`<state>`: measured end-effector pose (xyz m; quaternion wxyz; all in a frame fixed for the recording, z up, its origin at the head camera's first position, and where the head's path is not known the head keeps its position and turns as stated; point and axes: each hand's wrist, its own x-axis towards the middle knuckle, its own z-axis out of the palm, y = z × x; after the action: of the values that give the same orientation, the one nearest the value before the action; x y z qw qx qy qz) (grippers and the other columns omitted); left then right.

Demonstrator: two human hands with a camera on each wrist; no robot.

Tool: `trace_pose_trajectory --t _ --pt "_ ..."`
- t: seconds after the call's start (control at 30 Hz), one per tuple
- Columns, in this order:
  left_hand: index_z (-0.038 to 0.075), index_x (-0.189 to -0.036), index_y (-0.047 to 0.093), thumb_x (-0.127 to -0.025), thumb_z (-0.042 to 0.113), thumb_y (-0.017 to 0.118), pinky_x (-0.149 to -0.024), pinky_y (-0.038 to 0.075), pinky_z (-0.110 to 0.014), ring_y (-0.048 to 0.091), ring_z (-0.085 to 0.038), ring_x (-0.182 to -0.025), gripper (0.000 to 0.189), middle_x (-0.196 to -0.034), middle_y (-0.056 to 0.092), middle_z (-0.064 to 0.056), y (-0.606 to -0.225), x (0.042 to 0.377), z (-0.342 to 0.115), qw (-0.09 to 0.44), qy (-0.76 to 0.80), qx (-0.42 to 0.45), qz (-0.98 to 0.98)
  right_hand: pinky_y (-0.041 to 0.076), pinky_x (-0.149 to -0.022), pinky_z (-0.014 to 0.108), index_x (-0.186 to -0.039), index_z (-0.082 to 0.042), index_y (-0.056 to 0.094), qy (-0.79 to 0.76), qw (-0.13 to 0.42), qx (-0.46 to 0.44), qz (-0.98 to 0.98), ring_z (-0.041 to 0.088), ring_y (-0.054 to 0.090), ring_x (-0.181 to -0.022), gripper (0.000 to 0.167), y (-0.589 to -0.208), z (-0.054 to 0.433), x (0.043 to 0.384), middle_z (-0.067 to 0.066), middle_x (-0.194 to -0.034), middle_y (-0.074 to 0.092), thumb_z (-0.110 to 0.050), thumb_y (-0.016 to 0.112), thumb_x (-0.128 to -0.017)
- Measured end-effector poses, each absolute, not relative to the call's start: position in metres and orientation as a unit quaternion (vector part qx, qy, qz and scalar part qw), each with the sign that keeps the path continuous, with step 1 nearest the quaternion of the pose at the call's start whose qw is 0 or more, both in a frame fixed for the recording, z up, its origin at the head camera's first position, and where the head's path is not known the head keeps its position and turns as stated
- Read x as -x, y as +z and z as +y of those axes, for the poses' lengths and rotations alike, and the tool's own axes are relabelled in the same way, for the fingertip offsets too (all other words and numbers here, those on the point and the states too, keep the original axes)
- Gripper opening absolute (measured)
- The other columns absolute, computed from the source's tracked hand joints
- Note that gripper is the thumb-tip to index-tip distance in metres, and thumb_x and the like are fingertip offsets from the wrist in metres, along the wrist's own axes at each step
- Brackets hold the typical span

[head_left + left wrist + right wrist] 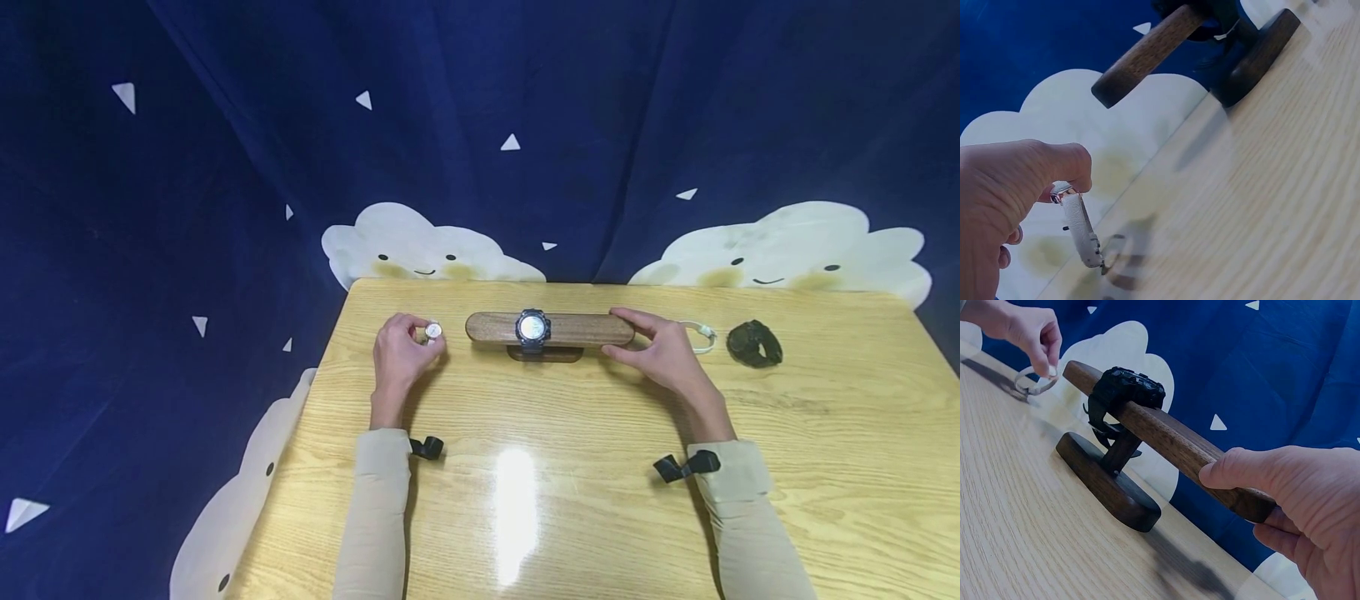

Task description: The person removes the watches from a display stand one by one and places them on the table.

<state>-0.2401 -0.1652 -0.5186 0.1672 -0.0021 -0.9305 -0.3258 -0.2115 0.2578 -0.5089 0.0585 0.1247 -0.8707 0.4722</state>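
My left hand pinches a small watch with a white strap between thumb and fingers, just left of the wooden watch stand. In the right wrist view this strap curves like a loop, close over the table. The stand has a dark brown crossbar on a short post and a rounded base. A black watch hangs over the crossbar near its middle, dial up. My right hand grips the bar's right end, thumb on the near side in the right wrist view.
Right of the stand, a white-strapped watch lies partly behind my right hand. Farther right lies a black watch on the wooden table. A dark blue curtain with clouds hangs behind the table and along its left side.
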Motion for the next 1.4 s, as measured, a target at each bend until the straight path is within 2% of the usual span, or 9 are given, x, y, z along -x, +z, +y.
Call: trace_pose_trajectory --t 0.3,0.73,1.13,1.27,1.4 --pt "0.009 -0.093 0.078 -0.073 0.024 0.081 -0.066 0.051 -0.039 0.058 -0.023 -0.077 0.025 -0.085 0.066 -0.007 -0.523 0.241 -0.165 0.154 -0.299 0.021 -0.941 0.05 -0.108 0.057 -0.138 -0.001 0.066 0.468 0.061 -0.126 -0.872 0.045 0.059 -0.131 0.061 -0.509 0.258 0.212 0.023 -0.139 0.065 -0.009 0.09 -0.083" --pt "0.008 -0.086 0.075 -0.07 0.017 0.082 -0.078 0.053 -0.044 0.063 -0.03 -0.084 0.019 -0.082 0.068 -0.005 -0.528 0.243 -0.168 0.188 -0.228 0.042 -0.954 0.051 -0.106 0.057 -0.137 -0.001 0.067 0.463 0.076 -0.136 -0.872 0.044 0.061 -0.128 0.061 -0.512 0.258 0.212 0.023 -0.136 0.067 -0.009 0.091 -0.081" --pt "0.008 -0.082 0.074 -0.072 0.01 0.078 -0.073 0.049 -0.04 0.062 -0.03 -0.082 0.011 -0.081 0.068 -0.006 -0.529 0.243 -0.164 0.186 -0.184 0.046 -0.964 0.051 -0.107 0.056 -0.137 -0.003 0.067 0.465 0.072 -0.136 -0.872 0.044 0.061 -0.129 0.062 -0.512 0.258 0.212 0.022 -0.137 0.066 -0.01 0.091 -0.081" --pt "0.007 -0.086 0.076 -0.073 0.01 0.079 -0.073 0.049 -0.041 0.063 -0.031 -0.083 0.013 -0.084 0.071 -0.007 -0.529 0.243 -0.164 0.189 -0.173 0.045 -0.966 0.051 -0.107 0.057 -0.138 -0.003 0.067 0.464 0.07 -0.137 -0.872 0.045 0.06 -0.129 0.061 -0.512 0.259 0.212 0.023 -0.137 0.066 -0.01 0.091 -0.081" --pt "0.006 -0.097 0.079 -0.074 0.013 0.08 -0.074 0.049 -0.041 0.064 -0.031 -0.087 0.024 -0.091 0.074 -0.009 -0.527 0.243 -0.164 0.184 -0.166 0.046 -0.968 0.051 -0.107 0.057 -0.138 -0.003 0.067 0.466 0.068 -0.137 -0.871 0.045 0.06 -0.13 0.061 -0.512 0.259 0.212 0.023 -0.138 0.066 -0.011 0.09 -0.082"
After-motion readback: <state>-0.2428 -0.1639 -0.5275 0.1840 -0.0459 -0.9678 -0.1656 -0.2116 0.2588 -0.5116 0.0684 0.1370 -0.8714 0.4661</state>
